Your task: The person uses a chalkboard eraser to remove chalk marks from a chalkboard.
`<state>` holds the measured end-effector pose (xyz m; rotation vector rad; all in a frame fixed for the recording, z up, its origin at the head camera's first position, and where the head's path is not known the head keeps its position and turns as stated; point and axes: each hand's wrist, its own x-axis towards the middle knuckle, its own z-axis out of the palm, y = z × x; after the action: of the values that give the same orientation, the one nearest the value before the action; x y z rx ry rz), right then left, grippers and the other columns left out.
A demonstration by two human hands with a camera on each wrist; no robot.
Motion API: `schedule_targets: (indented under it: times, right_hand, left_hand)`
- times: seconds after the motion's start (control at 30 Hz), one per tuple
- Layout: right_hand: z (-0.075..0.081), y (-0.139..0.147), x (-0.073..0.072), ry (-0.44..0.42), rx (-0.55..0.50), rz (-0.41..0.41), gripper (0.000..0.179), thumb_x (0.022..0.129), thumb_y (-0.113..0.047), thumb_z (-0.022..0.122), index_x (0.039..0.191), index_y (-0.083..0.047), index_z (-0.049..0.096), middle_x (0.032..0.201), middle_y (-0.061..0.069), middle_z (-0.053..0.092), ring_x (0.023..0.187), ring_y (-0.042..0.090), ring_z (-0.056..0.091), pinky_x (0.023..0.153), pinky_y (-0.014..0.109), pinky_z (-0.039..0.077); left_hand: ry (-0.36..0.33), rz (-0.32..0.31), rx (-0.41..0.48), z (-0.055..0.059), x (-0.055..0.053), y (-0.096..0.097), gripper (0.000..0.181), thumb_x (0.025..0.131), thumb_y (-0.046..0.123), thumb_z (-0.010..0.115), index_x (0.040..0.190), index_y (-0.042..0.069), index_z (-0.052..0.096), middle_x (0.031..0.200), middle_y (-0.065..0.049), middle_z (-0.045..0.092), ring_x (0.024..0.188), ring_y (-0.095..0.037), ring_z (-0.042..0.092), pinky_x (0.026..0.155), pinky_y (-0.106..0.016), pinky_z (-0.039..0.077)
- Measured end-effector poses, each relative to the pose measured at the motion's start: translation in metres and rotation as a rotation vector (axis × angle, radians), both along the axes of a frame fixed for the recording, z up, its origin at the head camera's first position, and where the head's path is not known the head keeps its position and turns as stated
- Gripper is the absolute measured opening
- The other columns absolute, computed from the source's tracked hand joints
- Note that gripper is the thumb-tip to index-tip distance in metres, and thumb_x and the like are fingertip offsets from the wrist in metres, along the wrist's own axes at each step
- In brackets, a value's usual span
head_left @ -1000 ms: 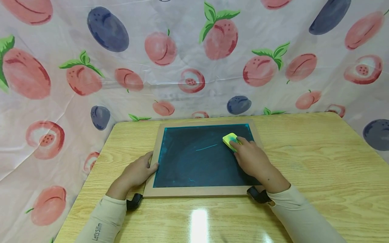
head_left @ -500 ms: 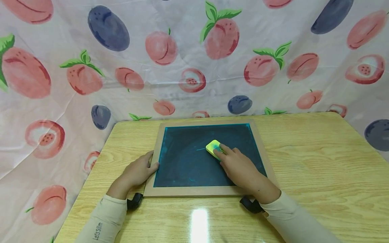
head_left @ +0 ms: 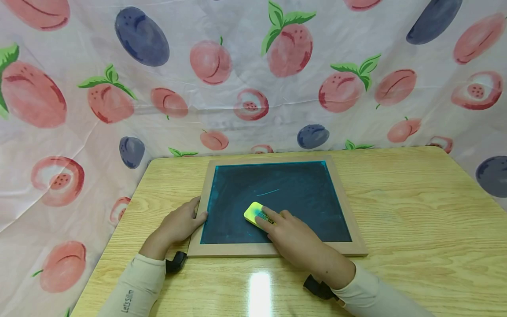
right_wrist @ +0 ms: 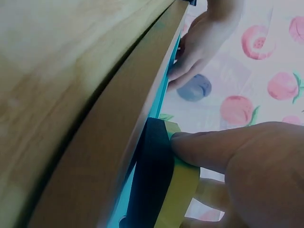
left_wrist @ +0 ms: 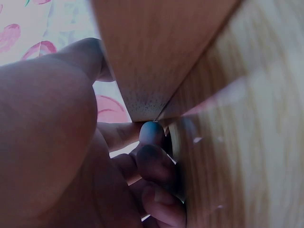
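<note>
A framed chalkboard (head_left: 233, 187) lies flat on the table, with a short pale blue chalk line (head_left: 268, 192) near its middle and a faint mark by the lower edge. My right hand (head_left: 295, 240) grips a yellow eraser (head_left: 251, 212) low on the board, left of centre; its dark felt side (right_wrist: 153, 173) faces the board in the right wrist view. At the left side, my left hand (head_left: 179, 223) holds the wooden frame (left_wrist: 161, 47), thumb over the top and fingers bent against the outer side and lower edge.
The wooden table (head_left: 416, 229) extends past the board on both sides. Behind it hangs a fruit-print cloth (head_left: 253, 66). Black wrist devices (head_left: 176, 263) sit at both wrists, close to the board's front edge.
My right hand has swept the eraser left and toward me, from the board's upper right across to its lower middle. The chalk line still shows. My left hand has stayed put.
</note>
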<state>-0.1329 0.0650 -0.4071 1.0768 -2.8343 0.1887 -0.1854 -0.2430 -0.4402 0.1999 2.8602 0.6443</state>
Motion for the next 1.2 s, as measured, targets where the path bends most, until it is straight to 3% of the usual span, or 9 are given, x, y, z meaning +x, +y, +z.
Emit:
schedule_targets:
  times: [0.27, 0.4, 0.6, 0.67, 0.77, 0.9, 1.2]
  right_hand:
    - [0.0, 0.002, -0.003, -0.027, -0.034, -0.028, 0.044, 0.092, -0.014, 0.054, 0.135, -0.022, 0.049, 0.14, 0.011, 0.043, 0.093, 0.025, 0.056, 0.071, 0.033, 0.051]
    - [-0.001, 0.012, -0.013, -0.033, -0.057, -0.092, 0.044, 0.092, -0.012, 0.054, 0.134, -0.022, 0.049, 0.14, 0.012, 0.043, 0.094, 0.028, 0.056, 0.068, 0.036, 0.051]
    - [0.002, 0.028, -0.029, -0.043, -0.075, -0.2, 0.043, 0.09, -0.014, 0.058, 0.132, -0.019, 0.052, 0.139, 0.014, 0.044, 0.102, 0.035, 0.056, 0.073, 0.043, 0.052]
    - [0.004, 0.034, -0.034, -0.054, -0.078, -0.224, 0.043, 0.09, -0.014, 0.059, 0.133, -0.018, 0.052, 0.139, 0.015, 0.043, 0.104, 0.037, 0.056, 0.075, 0.044, 0.052]
    - [0.006, 0.042, -0.039, -0.064, -0.079, -0.245, 0.043, 0.09, -0.013, 0.059, 0.132, -0.016, 0.052, 0.138, 0.018, 0.044, 0.105, 0.04, 0.055, 0.079, 0.048, 0.05]
    - [0.008, 0.053, -0.046, -0.053, -0.074, -0.25, 0.043, 0.088, -0.012, 0.06, 0.131, -0.013, 0.053, 0.136, 0.021, 0.045, 0.105, 0.042, 0.056, 0.084, 0.05, 0.048]
    - [0.01, 0.062, -0.052, -0.044, -0.055, -0.287, 0.043, 0.088, -0.012, 0.061, 0.129, -0.009, 0.054, 0.134, 0.023, 0.046, 0.104, 0.042, 0.057, 0.084, 0.051, 0.048]
  left_hand:
    - [0.007, -0.001, -0.006, 0.0, -0.001, 0.001, 0.061, 0.093, 0.042, 0.046, 0.146, 0.017, 0.027, 0.107, -0.005, 0.061, 0.08, -0.013, 0.058, 0.073, -0.038, 0.046]
    - [0.005, 0.0, -0.001, 0.001, -0.001, 0.002, 0.06, 0.093, 0.042, 0.046, 0.146, 0.018, 0.027, 0.108, -0.004, 0.061, 0.079, -0.013, 0.057, 0.073, -0.038, 0.046]
    - [-0.001, -0.002, 0.009, 0.0, -0.001, 0.001, 0.06, 0.093, 0.041, 0.047, 0.146, 0.019, 0.027, 0.107, -0.004, 0.062, 0.077, -0.011, 0.057, 0.072, -0.037, 0.046]
    - [-0.002, -0.002, 0.008, 0.001, -0.001, 0.001, 0.061, 0.093, 0.042, 0.046, 0.146, 0.019, 0.026, 0.111, -0.005, 0.061, 0.08, -0.014, 0.058, 0.073, -0.038, 0.046]
    - [-0.005, -0.005, 0.006, 0.001, 0.001, 0.0, 0.064, 0.093, 0.044, 0.045, 0.147, 0.016, 0.024, 0.126, -0.009, 0.055, 0.099, -0.023, 0.06, 0.082, -0.045, 0.045]
    - [-0.013, -0.007, 0.029, 0.002, 0.002, -0.001, 0.065, 0.093, 0.045, 0.045, 0.146, 0.013, 0.024, 0.14, -0.009, 0.043, 0.122, -0.029, 0.048, 0.093, -0.052, 0.039]
    - [-0.011, -0.009, 0.032, 0.002, 0.002, -0.001, 0.064, 0.093, 0.045, 0.045, 0.145, 0.013, 0.027, 0.137, -0.008, 0.046, 0.118, -0.027, 0.05, 0.091, -0.05, 0.04]
